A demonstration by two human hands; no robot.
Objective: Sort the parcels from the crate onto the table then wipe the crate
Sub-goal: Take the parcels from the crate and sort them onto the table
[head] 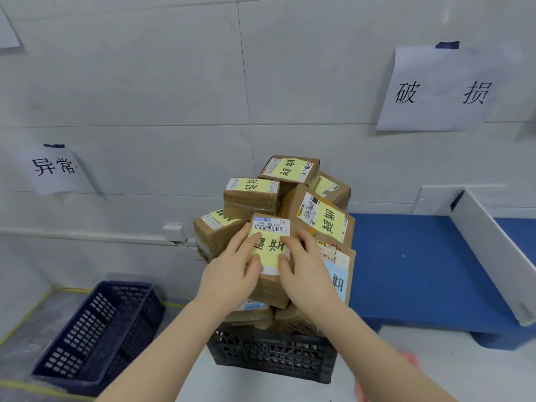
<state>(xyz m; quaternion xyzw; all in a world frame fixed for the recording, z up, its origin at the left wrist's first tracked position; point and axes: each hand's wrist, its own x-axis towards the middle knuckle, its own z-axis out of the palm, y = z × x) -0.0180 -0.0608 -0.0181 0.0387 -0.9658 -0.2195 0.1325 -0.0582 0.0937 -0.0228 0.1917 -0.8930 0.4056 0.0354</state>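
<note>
A black plastic crate (pixel 272 355) stands on the floor, heaped high with several brown cardboard parcels (pixel 293 169) bearing yellow handwritten labels. At the front of the heap sits a small parcel (pixel 269 248) with a barcode sticker and a yellow label. My left hand (pixel 232 271) grips its left side, thumb across the label. My right hand (pixel 304 271) grips its right side, fingers over the top edge. A low blue table (pixel 412 271) stands to the right of the crate.
A dark blue crate (pixel 98 329) holding nothing lies tilted on the floor at the left. Paper signs (pixel 441 88) are taped to the white wall, another sign (pixel 55 169) at the left. A white divider board (pixel 493 248) stands on the blue table. Something pink (pixel 409 358) lies on the floor.
</note>
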